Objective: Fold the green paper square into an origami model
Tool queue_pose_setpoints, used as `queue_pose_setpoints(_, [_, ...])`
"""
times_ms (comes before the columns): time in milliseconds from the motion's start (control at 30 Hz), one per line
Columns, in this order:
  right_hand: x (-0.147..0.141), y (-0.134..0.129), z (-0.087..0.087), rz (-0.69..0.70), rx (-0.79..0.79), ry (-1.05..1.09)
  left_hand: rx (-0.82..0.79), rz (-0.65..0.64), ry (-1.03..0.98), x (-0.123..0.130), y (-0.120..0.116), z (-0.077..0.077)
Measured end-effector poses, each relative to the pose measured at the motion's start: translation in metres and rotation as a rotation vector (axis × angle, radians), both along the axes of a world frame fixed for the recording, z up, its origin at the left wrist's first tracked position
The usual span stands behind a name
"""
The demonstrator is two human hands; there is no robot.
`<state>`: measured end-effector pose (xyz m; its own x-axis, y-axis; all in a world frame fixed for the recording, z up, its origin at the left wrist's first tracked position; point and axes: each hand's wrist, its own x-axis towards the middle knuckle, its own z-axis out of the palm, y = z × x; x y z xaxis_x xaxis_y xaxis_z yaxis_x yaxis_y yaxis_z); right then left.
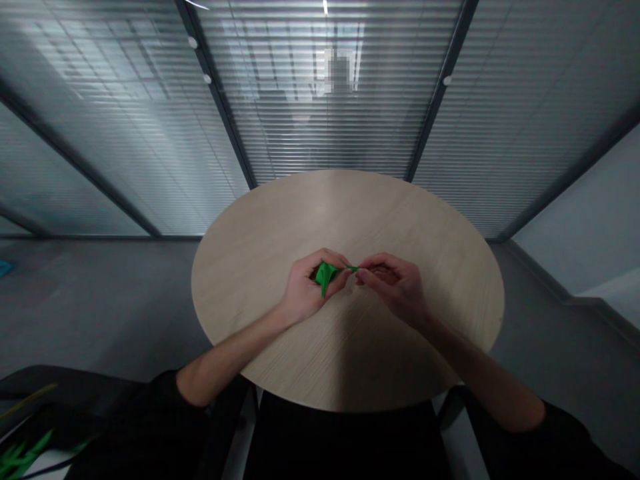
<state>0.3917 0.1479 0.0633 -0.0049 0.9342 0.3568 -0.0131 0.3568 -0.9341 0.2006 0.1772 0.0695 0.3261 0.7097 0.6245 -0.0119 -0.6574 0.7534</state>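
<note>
A small folded green paper figure [326,275] is held over the middle of the round table. My left hand [311,285] wraps round its body, with the thumb and a finger pressed near its narrow part. One green point of the paper hangs down across the left palm. A thin green tip extends to the right, where the thumb and forefinger of my right hand [395,280] pinch its end. The other fingers of the right hand are curled. The left fingers partly hide the paper, so its full shape does not show.
The round light-wood table [350,360] lies under both hands. Beyond it stands a glass wall with blinds [330,133]. At the lower left are a dark chair [75,387] and green plant leaves [25,457]. Grey floor [125,293] surrounds the table.
</note>
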Motion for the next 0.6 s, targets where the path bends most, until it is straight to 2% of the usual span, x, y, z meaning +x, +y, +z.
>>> queue_pose_setpoints(233, [0.0013,0.0016,0.0007,0.021,-0.043,-0.009,-0.030,0.015,0.017,-0.0007,0.0010,0.0011])
queue_pose_setpoints(600, [0.0019,0.0023,0.0002,0.013,-0.016,0.024,-0.084,0.024,0.039,-0.0019,0.0051,-0.0022])
